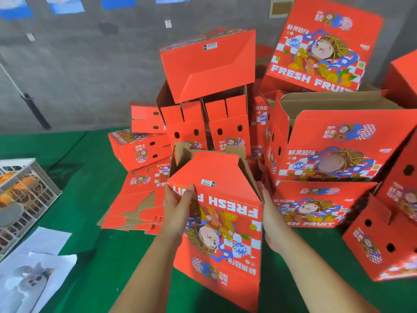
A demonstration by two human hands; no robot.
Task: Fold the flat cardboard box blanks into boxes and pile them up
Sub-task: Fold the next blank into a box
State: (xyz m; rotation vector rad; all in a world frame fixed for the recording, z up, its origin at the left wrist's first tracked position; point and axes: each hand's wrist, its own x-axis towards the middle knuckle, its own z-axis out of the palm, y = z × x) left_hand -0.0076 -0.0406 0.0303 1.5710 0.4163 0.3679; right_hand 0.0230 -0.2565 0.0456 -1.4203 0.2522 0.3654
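Note:
A red "FRESH FRUIT" box (223,224), partly folded with its printed face toward me and its top flaps loose, stands between my hands over the green table (90,199). My left hand (178,206) grips its upper left edge, thumb on the printed face. My right hand (268,213) lies flat against its right side wall, fingers straight. A stack of flat red blanks (140,199) lies just left of it. Folded red boxes (207,91) are heaped behind, some tipped over.
More folded boxes (334,159) crowd the right side and lean on the grey wall (79,75). A white crate (24,195) with round fruit sits at the left table edge. Printed paper sheets (38,267) lie near the front left.

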